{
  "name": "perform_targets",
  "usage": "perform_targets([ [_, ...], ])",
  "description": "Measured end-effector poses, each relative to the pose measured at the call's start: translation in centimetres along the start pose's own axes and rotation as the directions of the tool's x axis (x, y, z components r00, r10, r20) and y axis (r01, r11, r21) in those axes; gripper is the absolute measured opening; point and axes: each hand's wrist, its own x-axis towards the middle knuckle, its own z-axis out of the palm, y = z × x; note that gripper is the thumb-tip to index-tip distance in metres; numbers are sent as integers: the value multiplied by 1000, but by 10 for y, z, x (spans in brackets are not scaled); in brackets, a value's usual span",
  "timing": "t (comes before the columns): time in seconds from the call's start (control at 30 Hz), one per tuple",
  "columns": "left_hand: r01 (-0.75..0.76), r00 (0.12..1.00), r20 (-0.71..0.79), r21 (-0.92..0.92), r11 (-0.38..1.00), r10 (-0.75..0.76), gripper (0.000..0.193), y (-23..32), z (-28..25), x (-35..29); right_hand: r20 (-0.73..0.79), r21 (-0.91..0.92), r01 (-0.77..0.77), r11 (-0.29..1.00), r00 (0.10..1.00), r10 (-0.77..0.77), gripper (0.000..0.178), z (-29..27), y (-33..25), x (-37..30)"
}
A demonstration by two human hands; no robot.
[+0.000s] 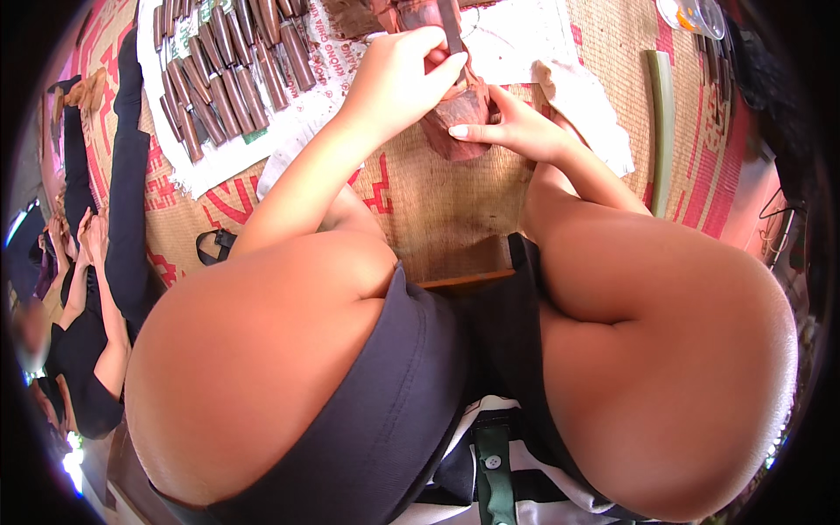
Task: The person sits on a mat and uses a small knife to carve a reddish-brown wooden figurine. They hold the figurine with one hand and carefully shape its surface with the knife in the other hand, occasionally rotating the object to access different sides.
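Observation:
A reddish-brown carved wooden piece [461, 118] stands at the top middle, its far part cut off by the frame's edge. My right hand [525, 129] grips its near end from the right, thumb lying across the front. Over the carving, my left hand [398, 79] is closed in a pinch on a dark, narrow chisel-like tool [451, 26]. The tool lies along the wood; its working tip is hard to make out. To the left, several wooden-handled carving tools [232, 96] lie in rows on a white printed sheet [210, 168].
A woven mat [411, 197] with red patterns covers the floor. Right of my right hand are a crumpled white cloth [588, 109], a pale green strip [661, 131] and a clear plastic cup [691, 17]. Another person [83, 350] sits at the far left.

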Motion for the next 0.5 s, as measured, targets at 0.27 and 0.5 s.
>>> perform_targets([
  [0.27,121,991,65,-88,989,-116,16,0,3,1,-2,14,18,1000,1000,-18,88,2,5,3],
  [0.5,186,974,145,-87,979,-172,16,9,-6,3,9,41,10,999,1000,-11,88,-1,3,1],
])
